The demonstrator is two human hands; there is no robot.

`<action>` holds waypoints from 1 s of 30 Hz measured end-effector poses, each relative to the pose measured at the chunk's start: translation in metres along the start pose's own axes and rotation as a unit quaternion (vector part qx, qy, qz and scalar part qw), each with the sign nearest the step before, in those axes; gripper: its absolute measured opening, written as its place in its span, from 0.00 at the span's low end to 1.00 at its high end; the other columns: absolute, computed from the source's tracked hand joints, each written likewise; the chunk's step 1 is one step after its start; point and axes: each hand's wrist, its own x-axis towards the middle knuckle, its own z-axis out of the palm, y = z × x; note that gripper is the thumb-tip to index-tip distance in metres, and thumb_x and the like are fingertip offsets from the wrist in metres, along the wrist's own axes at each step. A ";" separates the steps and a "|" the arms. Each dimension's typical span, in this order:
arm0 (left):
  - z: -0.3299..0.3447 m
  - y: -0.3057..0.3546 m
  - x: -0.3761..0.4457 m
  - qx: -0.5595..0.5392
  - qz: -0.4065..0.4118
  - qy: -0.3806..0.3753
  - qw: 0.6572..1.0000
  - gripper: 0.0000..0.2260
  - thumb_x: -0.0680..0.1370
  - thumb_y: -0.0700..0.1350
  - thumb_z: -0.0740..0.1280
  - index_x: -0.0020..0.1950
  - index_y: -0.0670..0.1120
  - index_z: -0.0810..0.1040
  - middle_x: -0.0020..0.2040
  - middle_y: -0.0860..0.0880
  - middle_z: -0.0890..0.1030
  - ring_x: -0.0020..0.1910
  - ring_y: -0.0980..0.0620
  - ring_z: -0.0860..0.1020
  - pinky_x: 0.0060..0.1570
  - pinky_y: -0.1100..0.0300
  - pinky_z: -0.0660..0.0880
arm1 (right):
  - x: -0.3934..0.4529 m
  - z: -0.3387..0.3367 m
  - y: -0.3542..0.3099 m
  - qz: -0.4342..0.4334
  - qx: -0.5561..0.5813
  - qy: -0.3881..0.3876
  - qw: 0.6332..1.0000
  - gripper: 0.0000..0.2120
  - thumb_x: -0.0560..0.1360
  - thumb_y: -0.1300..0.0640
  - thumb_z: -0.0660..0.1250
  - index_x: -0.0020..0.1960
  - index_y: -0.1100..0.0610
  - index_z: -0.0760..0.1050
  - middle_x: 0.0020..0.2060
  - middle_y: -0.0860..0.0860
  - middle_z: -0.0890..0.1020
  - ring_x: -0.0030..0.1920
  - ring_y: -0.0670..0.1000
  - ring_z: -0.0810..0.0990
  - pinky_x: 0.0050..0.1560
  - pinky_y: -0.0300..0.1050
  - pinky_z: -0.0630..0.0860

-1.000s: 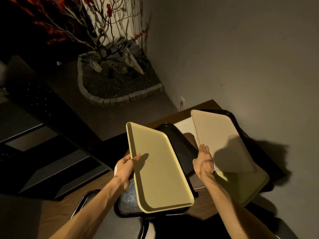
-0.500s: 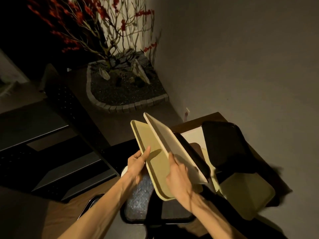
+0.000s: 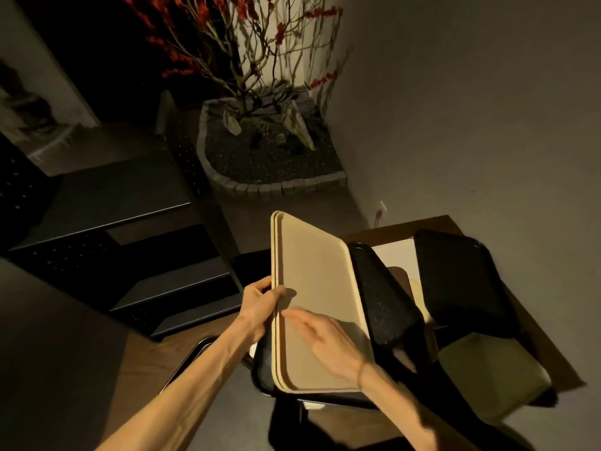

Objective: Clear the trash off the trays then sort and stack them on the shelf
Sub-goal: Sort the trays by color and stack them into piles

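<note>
The person's left hand (image 3: pixel 260 304) holds two nested beige plastic trays (image 3: pixel 318 288) by their left long edge, thumb across the upper tray's face and fingers curled behind, so this grip is closed on the pair. The right hand (image 3: pixel 328 340), slightly blurred, lies on the face of the upper tray just right of that grip with fingers straight and spread, grasping nothing. The trays are rectangular with rounded corners and a raised lip; they are aligned, with only a thin edge of the lower one showing along the left side, and they are tilted up from the counter.

Beneath and just right of the grip, a black textured tray (image 3: pixel 383 297) leans out from under the beige pair. Farther right lies another black tray (image 3: pixel 461 281) over a pale olive-green tray (image 3: pixel 494 372), with a white sheet or tray (image 3: pixel 396 255) between the two black ones. All rest on a dark brown wooden counter (image 3: pixel 549 346).

Left of the grip stand dark metal shelves (image 3: pixel 130 203). Beyond it, on the floor, a brick-edged gravel bed (image 3: pixel 270 161) holds bare branches with red blossoms (image 3: pixel 247 43) against a grey wall (image 3: pixel 471 109).
</note>
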 end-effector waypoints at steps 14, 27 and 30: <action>-0.062 0.000 -0.024 -0.020 0.016 -0.113 0.993 0.12 0.74 0.31 0.62 0.54 0.38 0.80 0.41 0.46 0.84 0.38 0.51 0.82 0.41 0.57 0.79 | 0.044 -0.053 0.088 0.238 0.255 0.219 0.911 0.18 0.82 0.46 0.59 0.65 0.57 0.73 0.56 0.53 0.82 0.52 0.52 0.81 0.52 0.49 0.79; -0.083 -0.085 -0.053 -0.093 -0.109 0.087 0.986 0.21 0.81 0.60 0.59 0.45 0.42 0.76 0.25 0.54 0.77 0.23 0.58 0.75 0.30 0.63 0.72 | 0.049 0.021 0.094 0.258 0.050 0.216 0.940 0.31 0.81 0.37 0.50 0.66 0.58 0.75 0.62 0.60 0.79 0.63 0.63 0.76 0.67 0.57 0.69; -0.105 -0.107 -0.057 -0.116 -0.140 0.100 0.978 0.28 0.77 0.65 0.61 0.58 0.40 0.78 0.43 0.48 0.87 0.42 0.47 0.85 0.48 0.51 0.81 | 0.054 0.035 0.093 0.237 0.024 0.176 0.955 0.30 0.82 0.38 0.49 0.66 0.59 0.76 0.61 0.60 0.79 0.63 0.64 0.75 0.67 0.56 0.68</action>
